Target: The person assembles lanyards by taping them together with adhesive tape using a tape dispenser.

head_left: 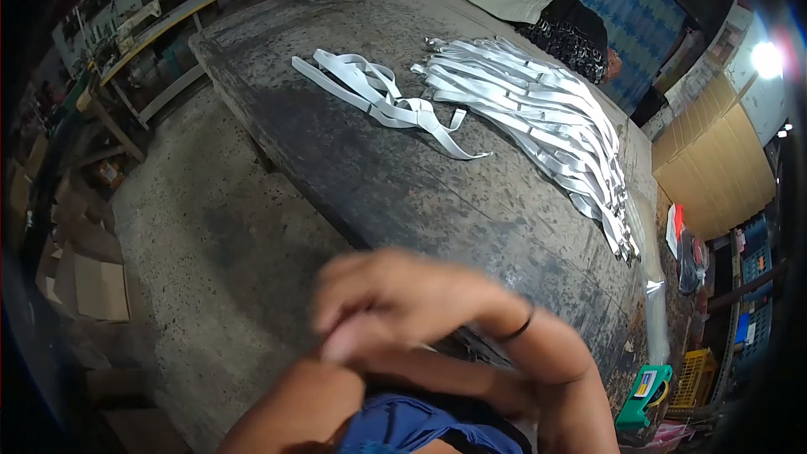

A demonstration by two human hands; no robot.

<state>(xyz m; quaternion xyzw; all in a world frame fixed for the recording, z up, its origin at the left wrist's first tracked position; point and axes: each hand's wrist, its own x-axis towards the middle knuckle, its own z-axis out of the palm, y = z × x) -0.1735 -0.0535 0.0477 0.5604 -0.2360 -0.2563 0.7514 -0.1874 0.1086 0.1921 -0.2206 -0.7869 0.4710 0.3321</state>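
My right hand (391, 296), smeared by motion, is curled over my bent left arm near the elbow. A thin dark band circles the right wrist. My left forearm crosses in front of my body under the right arm, and my left hand (517, 397) is mostly hidden behind it. Both hands are at the near edge of a large dark worktable (471, 227). Beyond them on the tabletop lies a loose tangle of white straps (391, 105). To its right a thick bundle of white straps (546, 118) is spread lengthwise, with small metal fittings at its ends.
A green tape dispenser (644, 395) sits at the near right, beside a yellow crate (692, 378). Flattened cardboard (714, 160) leans at the right. A dark pile of straps (572, 38) lies at the back. Sewing machines (134, 21) and cardboard boxes (101, 286) stand left.
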